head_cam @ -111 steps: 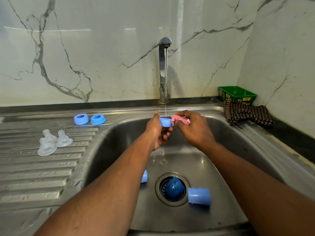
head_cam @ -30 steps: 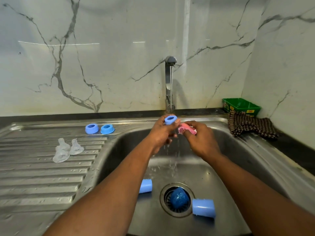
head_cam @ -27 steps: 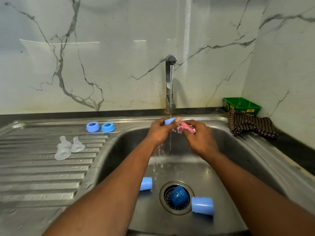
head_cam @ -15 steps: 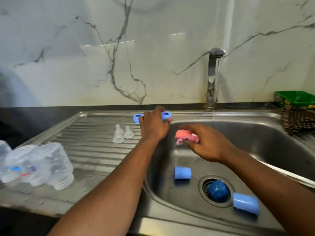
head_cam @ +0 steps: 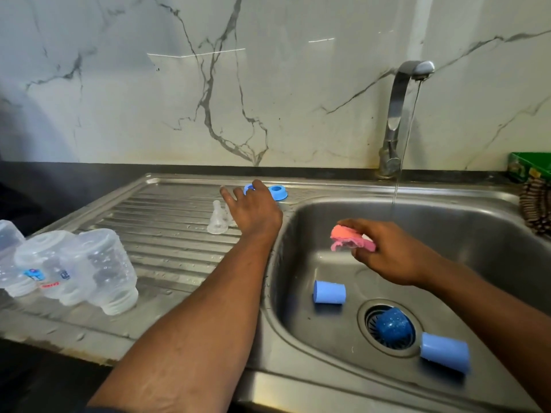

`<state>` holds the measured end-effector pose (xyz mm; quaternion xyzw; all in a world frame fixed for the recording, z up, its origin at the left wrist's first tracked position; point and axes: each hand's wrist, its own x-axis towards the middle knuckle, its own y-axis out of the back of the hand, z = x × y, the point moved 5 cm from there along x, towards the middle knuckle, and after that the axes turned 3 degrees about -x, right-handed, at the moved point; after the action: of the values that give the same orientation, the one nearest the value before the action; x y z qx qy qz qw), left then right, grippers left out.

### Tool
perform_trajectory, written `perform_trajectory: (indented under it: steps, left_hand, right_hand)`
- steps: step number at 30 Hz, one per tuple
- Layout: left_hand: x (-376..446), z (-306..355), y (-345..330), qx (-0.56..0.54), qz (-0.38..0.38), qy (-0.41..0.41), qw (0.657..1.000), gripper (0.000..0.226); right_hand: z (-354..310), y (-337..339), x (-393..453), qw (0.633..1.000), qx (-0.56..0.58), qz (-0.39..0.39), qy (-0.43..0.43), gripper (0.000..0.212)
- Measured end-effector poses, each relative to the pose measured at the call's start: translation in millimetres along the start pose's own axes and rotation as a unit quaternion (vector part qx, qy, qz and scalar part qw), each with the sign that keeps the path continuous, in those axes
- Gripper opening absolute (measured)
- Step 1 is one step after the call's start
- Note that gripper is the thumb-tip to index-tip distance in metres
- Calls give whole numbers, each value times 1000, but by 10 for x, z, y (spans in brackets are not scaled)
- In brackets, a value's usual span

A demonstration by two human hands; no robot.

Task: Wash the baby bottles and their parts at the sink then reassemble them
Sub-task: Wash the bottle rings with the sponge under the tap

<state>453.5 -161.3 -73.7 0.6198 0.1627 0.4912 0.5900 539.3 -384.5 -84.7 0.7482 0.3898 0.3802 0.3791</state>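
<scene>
My left hand [head_cam: 253,208] hovers over the drainboard with fingers spread, holding nothing. Just behind it lie two blue bottle rings: one [head_cam: 278,192] in plain view, the other [head_cam: 247,188] partly hidden by my thumb. Clear silicone nipples [head_cam: 217,219] sit under my fingers. My right hand [head_cam: 387,251] grips a pink sponge [head_cam: 350,239] over the sink basin. Two blue caps lie in the basin, one [head_cam: 329,292] at the left and one [head_cam: 445,356] beside the drain. Several clear bottles [head_cam: 74,269] lie at the drainboard's left end.
The tap [head_cam: 398,114] runs a thin stream into the steel sink [head_cam: 465,231]. A blue scrubber [head_cam: 392,326] sits in the drain. A green tray [head_cam: 530,169] and a checkered cloth [head_cam: 536,204] are at the far right. The marble wall stands behind.
My left hand carried the blue ring from under the tap to the drainboard and let it go. My right hand, still holding the sponge, moved away from the stream. The view swung left.
</scene>
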Motion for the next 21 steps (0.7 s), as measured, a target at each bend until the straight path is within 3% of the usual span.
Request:
perform_trajectory:
  steps: [4, 9, 11, 15, 18, 21]
  left_hand:
    - [-14, 75, 68, -15, 0, -24, 1000, 55]
    - [-225, 409, 265, -74, -8, -119, 990, 50]
    - [-384, 582, 303, -97, -52, -165, 980, 42]
    - [-714, 868, 221, -43, -185, -256, 948, 43]
    - [-910, 928, -39, -22, -341, -256, 904, 62]
    - [-1044, 950, -337, -42, -411, -255, 874, 63]
  right_hand:
    - [34, 15, 12, 1000, 1, 4, -4, 47]
    - [92, 83, -39, 1000, 0, 10, -17, 47]
    - [108, 105, -66, 1000, 9, 5, -28, 47]
    - [121, 237, -143, 999, 16, 11, -44, 46]
    - [149, 390, -238, 997, 25, 47, -55, 42]
    - [140, 460, -323, 997, 25, 25, -67, 40]
